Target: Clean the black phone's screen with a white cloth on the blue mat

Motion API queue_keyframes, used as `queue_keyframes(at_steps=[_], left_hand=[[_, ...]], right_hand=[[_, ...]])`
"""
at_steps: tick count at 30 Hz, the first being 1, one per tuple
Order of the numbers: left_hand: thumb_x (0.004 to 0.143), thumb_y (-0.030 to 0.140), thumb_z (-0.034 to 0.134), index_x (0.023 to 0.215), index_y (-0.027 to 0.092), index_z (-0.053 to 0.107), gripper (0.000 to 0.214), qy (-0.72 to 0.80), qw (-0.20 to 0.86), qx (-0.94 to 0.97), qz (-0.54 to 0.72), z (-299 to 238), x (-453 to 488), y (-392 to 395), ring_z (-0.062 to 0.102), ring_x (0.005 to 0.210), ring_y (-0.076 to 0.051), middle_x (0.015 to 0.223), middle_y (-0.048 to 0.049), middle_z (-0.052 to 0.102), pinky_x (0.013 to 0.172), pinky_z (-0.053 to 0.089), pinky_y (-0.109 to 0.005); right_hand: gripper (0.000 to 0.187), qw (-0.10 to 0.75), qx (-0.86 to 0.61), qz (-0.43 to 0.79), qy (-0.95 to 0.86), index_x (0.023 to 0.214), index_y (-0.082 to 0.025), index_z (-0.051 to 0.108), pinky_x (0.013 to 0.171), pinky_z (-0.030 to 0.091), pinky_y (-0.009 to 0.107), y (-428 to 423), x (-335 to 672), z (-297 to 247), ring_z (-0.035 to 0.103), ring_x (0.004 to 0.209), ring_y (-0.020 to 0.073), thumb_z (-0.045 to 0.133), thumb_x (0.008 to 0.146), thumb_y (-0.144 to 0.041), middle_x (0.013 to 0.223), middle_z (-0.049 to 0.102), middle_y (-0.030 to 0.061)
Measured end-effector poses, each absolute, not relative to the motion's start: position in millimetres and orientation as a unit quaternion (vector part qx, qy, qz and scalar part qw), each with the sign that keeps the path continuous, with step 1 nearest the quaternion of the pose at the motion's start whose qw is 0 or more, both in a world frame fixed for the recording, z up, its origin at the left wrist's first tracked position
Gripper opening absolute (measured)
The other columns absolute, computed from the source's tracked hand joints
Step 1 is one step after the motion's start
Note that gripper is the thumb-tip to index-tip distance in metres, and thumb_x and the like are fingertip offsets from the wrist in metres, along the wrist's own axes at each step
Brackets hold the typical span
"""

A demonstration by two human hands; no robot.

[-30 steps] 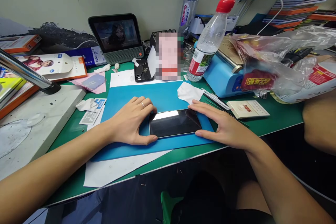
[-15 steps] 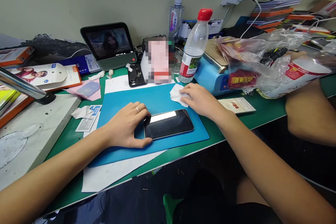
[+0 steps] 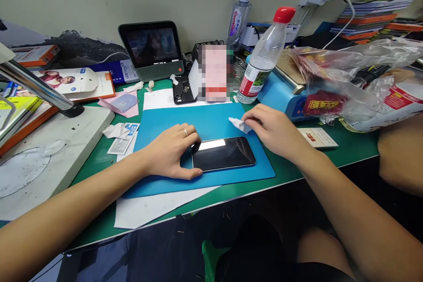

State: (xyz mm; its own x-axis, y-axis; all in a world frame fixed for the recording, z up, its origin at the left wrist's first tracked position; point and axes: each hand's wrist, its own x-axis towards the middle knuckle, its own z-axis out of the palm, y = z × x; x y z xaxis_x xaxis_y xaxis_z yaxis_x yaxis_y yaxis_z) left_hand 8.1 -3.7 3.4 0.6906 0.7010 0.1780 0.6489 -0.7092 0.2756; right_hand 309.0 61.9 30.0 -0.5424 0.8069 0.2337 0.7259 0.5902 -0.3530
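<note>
A black phone [image 3: 223, 153] lies screen-up on a blue mat [image 3: 172, 128] in the middle of the green desk. My left hand [image 3: 170, 152] grips the phone's left end, thumb at the near edge and fingers curled over the far corner. My right hand [image 3: 274, 132] hovers just beyond the phone's right end and pinches a small white wipe [image 3: 239, 124] between thumb and fingers, lifted slightly off the mat.
A red-capped water bottle [image 3: 262, 59], a blue machine [image 3: 280, 92] and crinkled plastic bags [image 3: 346, 79] crowd the right. A small screen [image 3: 151, 48] stands at the back. A white slab [image 3: 49, 150] with a metal arm is at left. Another person's arm [image 3: 401, 158] rests at far right.
My right hand left the phone's right edge, reached back to the white wipe, and now lifts it pinched toward the phone. My left hand kept holding the phone.
</note>
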Motion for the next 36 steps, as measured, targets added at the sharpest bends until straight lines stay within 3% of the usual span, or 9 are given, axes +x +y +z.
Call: queue_keyframes(at_steps=[5, 16, 28, 36], left_hand=[[0.083, 0.068, 0.063, 0.105, 0.018, 0.059, 0.055, 0.371, 0.104, 0.913, 0.133, 3, 7, -2, 0.057, 0.087, -0.027, 0.102, -0.0094, 0.062, 0.077, 0.044, -0.042], [0.083, 0.069, 0.061, 0.105, 0.016, 0.06, 0.057, 0.37, 0.098, 0.914, 0.133, 3, 8, -2, 0.056, 0.086, -0.026, 0.1, -0.0098, 0.061, 0.076, 0.044, -0.042], [0.083, 0.068, 0.063, 0.106, 0.016, 0.058, 0.057, 0.36, 0.083, 0.918, 0.148, 0, 7, -2, 0.056, 0.086, -0.026, 0.097, -0.009, 0.06, 0.075, 0.045, -0.041], [0.085, 0.059, 0.064, 0.087, 0.021, 0.047, 0.041, 0.358, 0.085, 0.917, 0.155, 1, 10, -4, 0.051, 0.078, -0.022, 0.088, -0.0042, 0.054, 0.071, 0.041, -0.038]], right_hand=[[0.022, 0.196, -0.421, 0.136, -0.875, 0.095, -0.023, 0.069, 0.082, 0.052, 0.039, 23, 327, 35, 0.067, 0.092, 0.0257, 0.049, 0.102, -0.028, 0.099, 0.069, 0.0079], [0.024, 0.164, -0.39, 0.136, -0.896, 0.094, -0.018, 0.074, 0.079, 0.052, 0.038, 13, 328, 24, 0.067, 0.088, 0.0238, 0.051, 0.102, -0.023, 0.093, 0.07, 0.0077], [0.019, 0.165, -0.355, 0.16, -0.906, 0.09, -0.016, 0.074, 0.077, 0.05, 0.034, -1, 263, 19, 0.063, 0.086, 0.0217, 0.059, 0.099, -0.012, 0.089, 0.069, 0.0065], [0.021, 0.156, -0.353, 0.174, -0.906, 0.092, -0.014, 0.073, 0.081, 0.048, 0.034, -14, 210, 12, 0.06, 0.088, 0.0208, 0.055, 0.1, -0.009, 0.092, 0.068, 0.0073]])
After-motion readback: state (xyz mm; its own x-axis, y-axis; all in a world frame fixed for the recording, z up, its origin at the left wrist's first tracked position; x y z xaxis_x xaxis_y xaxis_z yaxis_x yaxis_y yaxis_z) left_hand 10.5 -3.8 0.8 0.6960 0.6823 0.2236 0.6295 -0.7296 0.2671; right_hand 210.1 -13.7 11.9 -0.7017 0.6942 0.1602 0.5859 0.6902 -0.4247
